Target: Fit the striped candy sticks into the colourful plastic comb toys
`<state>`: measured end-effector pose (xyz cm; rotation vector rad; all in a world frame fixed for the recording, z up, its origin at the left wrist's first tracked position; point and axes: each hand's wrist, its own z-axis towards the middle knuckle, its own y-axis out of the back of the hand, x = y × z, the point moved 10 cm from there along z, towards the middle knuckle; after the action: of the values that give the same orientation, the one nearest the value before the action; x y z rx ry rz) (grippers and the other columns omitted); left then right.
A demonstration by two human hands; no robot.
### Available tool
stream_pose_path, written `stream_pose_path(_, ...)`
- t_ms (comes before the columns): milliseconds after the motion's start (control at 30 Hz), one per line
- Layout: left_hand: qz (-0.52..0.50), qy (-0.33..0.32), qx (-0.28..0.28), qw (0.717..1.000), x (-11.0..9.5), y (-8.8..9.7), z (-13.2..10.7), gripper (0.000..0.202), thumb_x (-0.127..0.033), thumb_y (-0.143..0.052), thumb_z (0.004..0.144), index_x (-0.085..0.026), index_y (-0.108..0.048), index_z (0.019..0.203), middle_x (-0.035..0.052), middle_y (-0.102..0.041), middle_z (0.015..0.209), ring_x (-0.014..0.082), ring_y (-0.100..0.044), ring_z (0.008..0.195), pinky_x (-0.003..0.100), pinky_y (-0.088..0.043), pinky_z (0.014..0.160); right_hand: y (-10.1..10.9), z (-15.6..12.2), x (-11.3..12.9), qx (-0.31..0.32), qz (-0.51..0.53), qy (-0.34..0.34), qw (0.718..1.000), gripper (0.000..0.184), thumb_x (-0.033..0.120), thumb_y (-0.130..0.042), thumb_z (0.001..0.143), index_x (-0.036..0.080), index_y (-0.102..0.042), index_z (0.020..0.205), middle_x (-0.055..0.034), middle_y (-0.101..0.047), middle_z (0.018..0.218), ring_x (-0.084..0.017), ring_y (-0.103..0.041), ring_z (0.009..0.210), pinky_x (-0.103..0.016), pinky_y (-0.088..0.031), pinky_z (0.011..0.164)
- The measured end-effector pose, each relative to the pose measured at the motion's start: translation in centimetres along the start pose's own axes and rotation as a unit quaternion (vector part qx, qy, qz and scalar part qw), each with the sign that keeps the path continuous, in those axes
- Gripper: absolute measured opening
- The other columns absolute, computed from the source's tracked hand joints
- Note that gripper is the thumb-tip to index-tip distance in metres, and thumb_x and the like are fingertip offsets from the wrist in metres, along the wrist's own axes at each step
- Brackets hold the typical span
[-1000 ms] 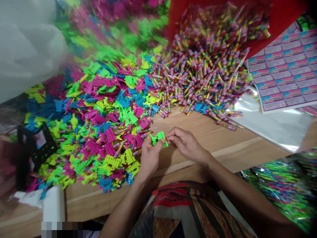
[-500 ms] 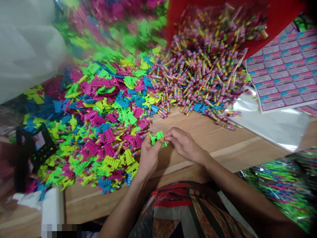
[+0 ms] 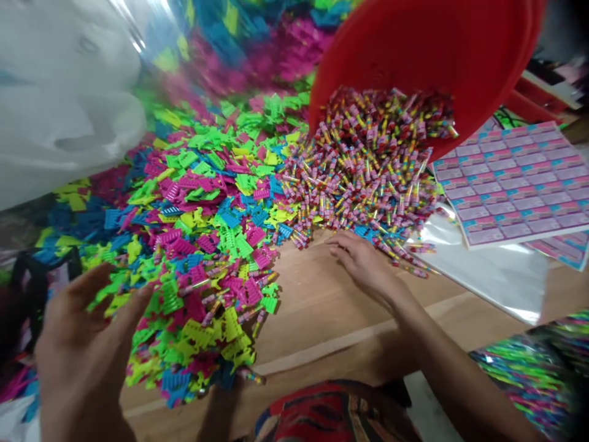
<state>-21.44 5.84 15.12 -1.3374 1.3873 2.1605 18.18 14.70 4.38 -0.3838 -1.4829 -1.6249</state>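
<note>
My left hand (image 3: 89,334) hovers over the left part of a heap of small plastic pieces (image 3: 202,245) in pink, green, yellow and blue. Its fingers are spread, with nothing visible between them. The pieces have slotted blocks and animal-like outlines. My right hand (image 3: 361,261) reaches over the wooden table (image 3: 304,282), close to the front of a pile of small clear tubes (image 3: 363,166) with multicoloured contents. Its fingers are stretched out and hold nothing I can see. At the heap's right edge lies a bright green plastic piece (image 3: 270,299).
A tipped red tub (image 3: 427,49) holds part of the tube pile. Printed label sheets (image 3: 515,184) and clear plastic bags (image 3: 488,264) lie to the right. A white sack (image 3: 69,98) bulges at upper left. Filled bags (image 3: 524,374) sit at lower right.
My hands have parted. The left has let go of the green piece and swung left over the heap; the right has moved slightly right. The view has shifted, showing more of the red tub.
</note>
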Motion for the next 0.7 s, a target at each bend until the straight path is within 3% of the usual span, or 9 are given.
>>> stream_pose_path(67, -0.029, -0.015, -0.044, 0.999, -0.7, -0.2, -0.1, 0.052, -0.049, -0.077, 0.078, -0.039, -0.061, 0.126, -0.005, -0.064, 0.133, 0.032, -0.06, 0.122, 0.053, -0.047, 0.106, -1.2, 1.6, 0.1, 0.005, -0.019, 0.028, 0.999, 0.023, 0.017, -0.048, 0.101, 0.018, -0.069, 0.11, -0.0103, -0.067, 0.109, -0.023, -0.062, 0.102, -0.037, -0.047, 0.091)
stream_pose_path(100, -0.049, -0.02, -0.032, 0.998, -1.1, -1.6, -0.3, 0.049, -0.049, -0.077, 0.077, -0.034, -0.064, 0.122, -0.0025, -0.068, 0.125, 0.0298, -0.064, 0.114, 0.05, -0.051, 0.101, -2.2, 2.4, 0.4, 0.015, -0.033, 0.045, 0.998, 0.024, 0.016, -0.047, 0.101, 0.017, -0.069, 0.111, -0.011, -0.067, 0.11, -0.023, -0.061, 0.103, -0.037, -0.047, 0.091)
stream_pose_path(233, -0.072, -0.051, 0.164, 0.982, -2.9, -11.3, -1.4, 0.042, -0.048, -0.074, 0.078, -0.02, -0.07, 0.109, 0.0068, -0.073, 0.104, 0.0246, -0.069, 0.09, 0.039, -0.056, 0.081, -6.5, 4.4, 1.3, 0.064, -0.119, 0.087, 0.987, 0.023, 0.014, -0.048, 0.1, 0.016, -0.069, 0.11, -0.0134, -0.065, 0.12, -0.025, -0.056, 0.107, -0.039, -0.045, 0.093)
stream_pose_path(333, -0.038, -0.119, 0.232, 0.965, -4.2, -15.7, -1.9, 0.032, -0.04, -0.065, 0.086, -0.019, -0.07, 0.109, 0.0103, -0.072, 0.11, 0.0258, -0.068, 0.096, 0.037, -0.054, 0.082, -8.0, 4.1, 1.4, 0.075, -0.145, 0.091, 0.982, 0.021, 0.013, -0.05, 0.099, 0.016, -0.068, 0.109, -0.0142, -0.064, 0.118, -0.027, -0.052, 0.105, -0.042, -0.043, 0.093)
stream_pose_path(533, 0.086, -0.231, 0.236, 0.94, -5.4, -18.8, -0.9, 0.026, -0.022, -0.057, 0.088, -0.017, -0.068, 0.11, 0.0127, -0.07, 0.11, 0.0292, -0.064, 0.106, 0.042, -0.049, 0.094, -7.6, 0.9, 0.0, 0.09, -0.203, 0.055, 0.974, 0.026, 0.011, -0.045, 0.098, 0.018, -0.065, 0.113, -0.0131, -0.065, 0.109, -0.028, -0.051, 0.093, -0.041, -0.044, 0.085)
stream_pose_path(700, 0.176, -0.263, 0.279, 0.907, -5.9, -22.3, -0.5, 0.025, -0.016, -0.053, 0.088, -0.014, -0.069, 0.107, 0.0164, -0.068, 0.108, 0.0313, -0.062, 0.107, 0.042, -0.048, 0.093, -7.1, -0.8, -0.3, 0.099, -0.213, 0.059, 0.97, 0.029, 0.006, -0.045, 0.095, 0.018, -0.065, 0.112, -0.014, -0.062, 0.119, -0.029, -0.051, 0.107, -0.043, -0.045, 0.096)
